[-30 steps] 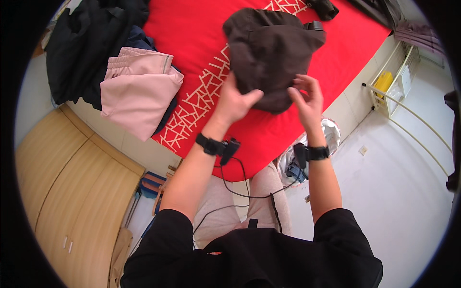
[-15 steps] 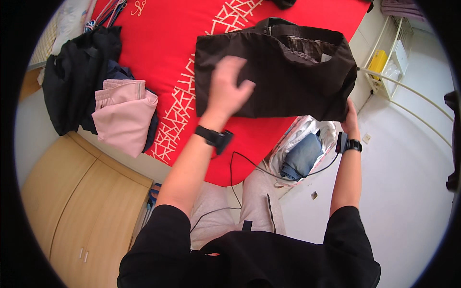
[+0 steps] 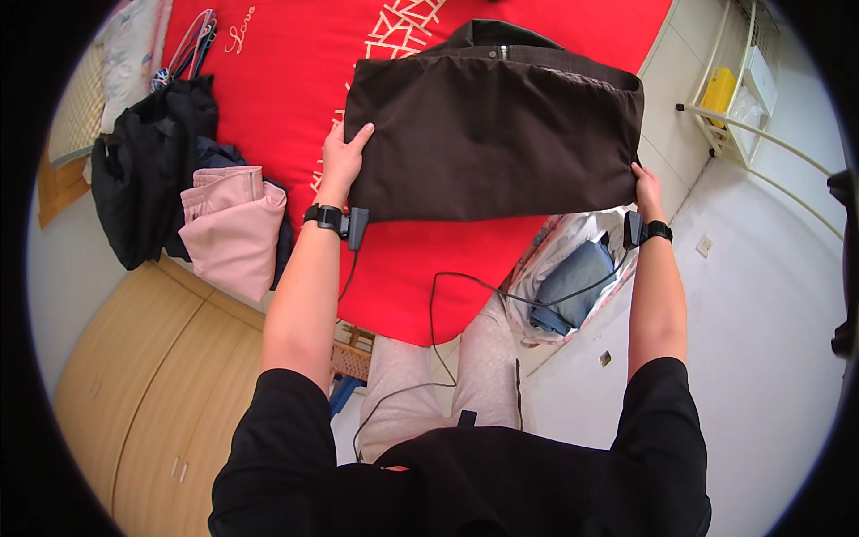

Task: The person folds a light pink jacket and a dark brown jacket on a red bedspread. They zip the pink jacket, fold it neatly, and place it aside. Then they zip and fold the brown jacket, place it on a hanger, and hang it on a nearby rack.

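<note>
A dark brown garment (image 3: 497, 134) with a snap and a zip at its top edge is spread folded over the red bed. I cannot make out whether it is a jacket or trousers. At its left edge, my left hand (image 3: 342, 161) grips the cloth, thumb on top and fingers mostly hidden beneath. My right hand (image 3: 648, 190) is closed on the lower right corner, with its fingers partly behind the fabric. Each wrist wears a black strap with a small device, and a thin black cable (image 3: 436, 313) hangs between them.
Folded pink trousers (image 3: 234, 228) and a black garment (image 3: 148, 170) lie at the left of the red bedspread (image 3: 403, 277). Folded jeans (image 3: 573, 282) sit in a bag (image 3: 617, 234) below my right hand. Wooden cabinets (image 3: 148, 385) stand lower left, a metal rack (image 3: 729, 134) far right.
My left hand has moved left and down from above the garment to its left edge. The garment lies flatter, its plaid-lined opening mostly closed; my right hand keeps its corner.
</note>
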Available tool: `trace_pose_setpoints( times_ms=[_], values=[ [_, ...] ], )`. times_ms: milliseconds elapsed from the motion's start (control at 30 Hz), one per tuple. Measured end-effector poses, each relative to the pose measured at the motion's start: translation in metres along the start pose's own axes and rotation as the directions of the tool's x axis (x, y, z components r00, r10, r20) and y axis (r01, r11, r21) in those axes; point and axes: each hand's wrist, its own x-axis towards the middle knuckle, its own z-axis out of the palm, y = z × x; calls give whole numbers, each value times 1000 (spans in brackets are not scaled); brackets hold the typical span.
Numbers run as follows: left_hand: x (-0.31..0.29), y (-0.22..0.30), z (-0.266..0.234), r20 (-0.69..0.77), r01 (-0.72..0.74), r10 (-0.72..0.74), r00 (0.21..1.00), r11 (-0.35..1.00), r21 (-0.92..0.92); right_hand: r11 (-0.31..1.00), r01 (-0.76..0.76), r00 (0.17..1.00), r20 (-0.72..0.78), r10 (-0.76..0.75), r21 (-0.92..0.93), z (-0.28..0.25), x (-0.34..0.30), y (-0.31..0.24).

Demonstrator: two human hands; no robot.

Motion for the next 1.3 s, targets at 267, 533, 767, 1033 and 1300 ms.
trace_pose_setpoints(
  times_ms=[267,533,767,1033,1300],
  values=[
    [1,13,-5,-192,-172,376,906,745,645,947,312,941,114,-319,72,21,-50,-74],
    [-5,58,-8,-202,-437,600,774,738,514,753,641,767,-164,-620,151,-4,-46,-86],
    [31,9,-1,-231,127,-16,973,873,472,981,135,991,-30,-132,138,13,-31,-33],
    [-34,-9,-1,119,264,-256,959,963,-55,943,-95,896,441,-58,319,42,-50,11],
    [-94,-5,-73,20,96,-95,995,993,-71,990,37,845,525,-105,138,36,-139,-14]
  ],
)
